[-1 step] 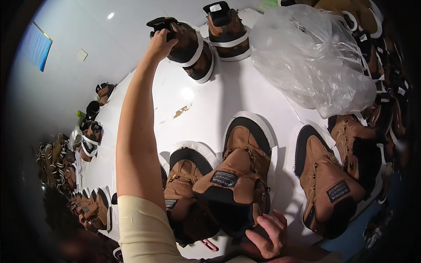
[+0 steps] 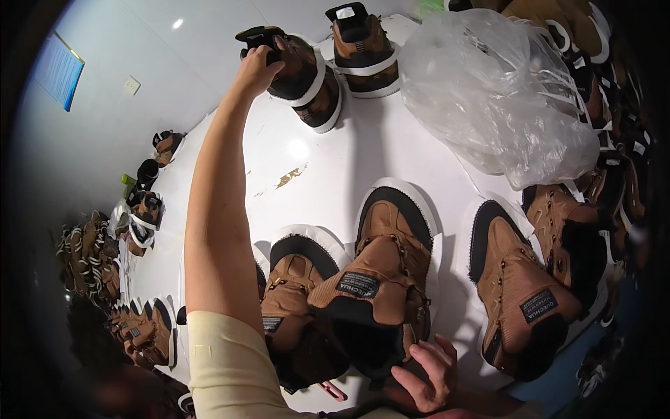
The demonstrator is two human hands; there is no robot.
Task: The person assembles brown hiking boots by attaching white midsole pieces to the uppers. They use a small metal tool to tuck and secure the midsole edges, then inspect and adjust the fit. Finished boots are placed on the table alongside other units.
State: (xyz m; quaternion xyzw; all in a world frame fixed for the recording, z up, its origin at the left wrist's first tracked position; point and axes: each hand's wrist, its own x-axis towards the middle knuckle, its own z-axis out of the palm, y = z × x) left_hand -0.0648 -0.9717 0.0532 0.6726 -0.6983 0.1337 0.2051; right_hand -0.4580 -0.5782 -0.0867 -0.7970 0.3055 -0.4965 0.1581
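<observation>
At the far side of the white table, my left hand [image 2: 262,68] is closed on the dark collar of a brown-and-black ankle shoe [image 2: 301,66]. That shoe sits on top of another shoe [image 2: 319,112]. Close to me, a brown shoe [image 2: 392,227] with a black toe band and white sole points away, its tongue leaning left. My right hand [image 2: 429,377] is at its heel, fingers loosely bent and apart, the fingertips beside or touching the collar. A similar shoe [image 2: 296,269] stands to the left, partly behind my left forearm.
Another stacked pair [image 2: 363,59] stands beside the held shoe. A crumpled clear plastic bag [image 2: 488,98] lies at the back right. Brown shoes [image 2: 513,279] stand on the right. More shoes [image 2: 146,332] line the left edge. A pink-handled tool [image 2: 333,391] lies near me.
</observation>
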